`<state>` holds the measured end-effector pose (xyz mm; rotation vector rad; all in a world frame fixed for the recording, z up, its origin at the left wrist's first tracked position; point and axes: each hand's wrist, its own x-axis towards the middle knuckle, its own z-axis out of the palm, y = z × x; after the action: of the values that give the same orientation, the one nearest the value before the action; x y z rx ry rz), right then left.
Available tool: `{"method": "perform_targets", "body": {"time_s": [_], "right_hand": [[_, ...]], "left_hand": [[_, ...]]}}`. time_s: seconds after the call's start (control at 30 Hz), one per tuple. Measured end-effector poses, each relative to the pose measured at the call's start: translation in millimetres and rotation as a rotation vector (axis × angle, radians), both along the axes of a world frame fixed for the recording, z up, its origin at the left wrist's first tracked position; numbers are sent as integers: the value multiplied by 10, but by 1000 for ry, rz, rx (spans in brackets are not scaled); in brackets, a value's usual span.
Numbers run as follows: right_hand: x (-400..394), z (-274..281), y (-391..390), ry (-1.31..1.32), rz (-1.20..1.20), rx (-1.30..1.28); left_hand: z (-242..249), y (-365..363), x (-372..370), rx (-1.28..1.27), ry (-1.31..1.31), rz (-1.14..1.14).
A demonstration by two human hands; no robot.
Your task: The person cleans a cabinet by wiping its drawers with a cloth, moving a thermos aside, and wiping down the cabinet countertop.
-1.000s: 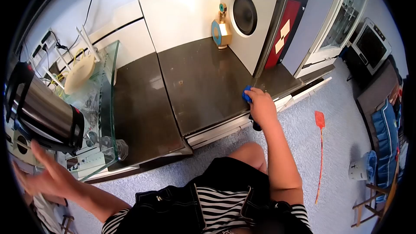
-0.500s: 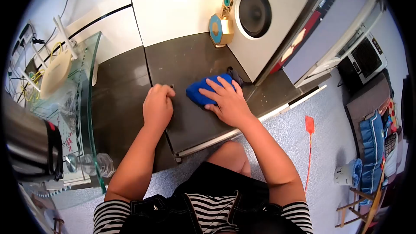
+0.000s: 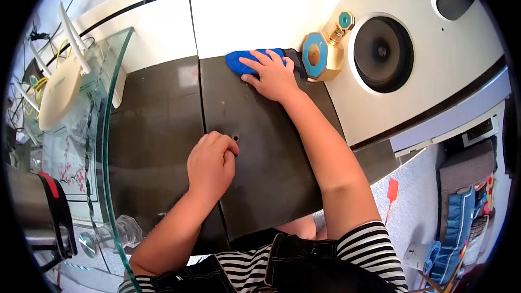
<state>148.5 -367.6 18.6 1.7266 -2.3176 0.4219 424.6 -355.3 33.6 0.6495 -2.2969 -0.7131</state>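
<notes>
My right hand [image 3: 274,78] presses down on a blue cloth [image 3: 234,64] with spread fingers, at the back edge of the dark cabinet top [image 3: 266,168], against the white wall panel. A dark grey part of the cloth [image 3: 293,57] sticks out to the right, close to a gold and blue octagonal bottle [image 3: 324,57]. My left hand [image 3: 211,165] rests on the cabinet top with its fingers curled into a fist, beside a small hole [image 3: 236,138] in the surface. Nothing shows in that fist.
A large speaker [image 3: 383,52] stands at the right behind the bottle. To the left, a glass shelf [image 3: 111,146] holds a white router [image 3: 64,95] with cables. A steel kettle [image 3: 32,211] and a clear glass [image 3: 127,230] are near my left arm. A red fly swatter [image 3: 392,190] lies on the floor.
My right hand has moved the blue cloth away from me to the back edge, beside the bottle. My left hand stays in a fist on the surface. The view has shifted forward.
</notes>
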Motion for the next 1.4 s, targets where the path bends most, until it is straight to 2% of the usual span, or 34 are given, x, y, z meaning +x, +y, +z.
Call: {"method": "perform_targets", "body": {"time_s": [0.1,0.23,0.3,0.37,0.43,0.5,0.57,0.63,0.67,0.77,0.9,0.97,1.03,1.1,1.23,1.3,1.4], "right_hand": [[130,65,198,14,5,11],[681,183,1013,-47,146,49],[836,422,1399,-96,235,125],[583,741,1376,-296,163,-127],[172,713,1253,-62,-266,-595],[-342,709,1030,148,-486,-514],[-366,798,799,165,-696,-363],[-141,950,637,139,-871,-314],[-156,937,611,144,-885,-332],[-340,584,637,292,-725,-494],[-127,518,692,311,-577,-546],[-10,547,721,225,-420,-541],[66,599,670,140,-437,-568],[149,726,648,-94,-643,-309],[213,919,613,-239,-560,-409],[464,1061,573,-587,-245,-527],[1158,1376,294,-852,163,-604]], "left_hand": [[-36,1,2,-4,46,-2],[-57,18,-15,71,92,20],[-64,17,-46,58,93,39],[-116,8,-44,48,100,25],[-125,7,-44,68,105,32],[-131,-14,-36,79,110,66],[-143,-19,-27,81,128,17],[-127,-11,-25,90,125,34],[-128,-9,-26,96,120,21],[-180,-7,-42,43,174,1],[-174,15,-48,38,199,0],[-181,24,-44,42,201,-1],[-173,18,-52,47,212,3],[-170,23,-44,65,214,-5],[-181,16,-49,69,203,5],[-179,31,-44,67,183,-6],[-194,28,-58,52,205,-2]]}}
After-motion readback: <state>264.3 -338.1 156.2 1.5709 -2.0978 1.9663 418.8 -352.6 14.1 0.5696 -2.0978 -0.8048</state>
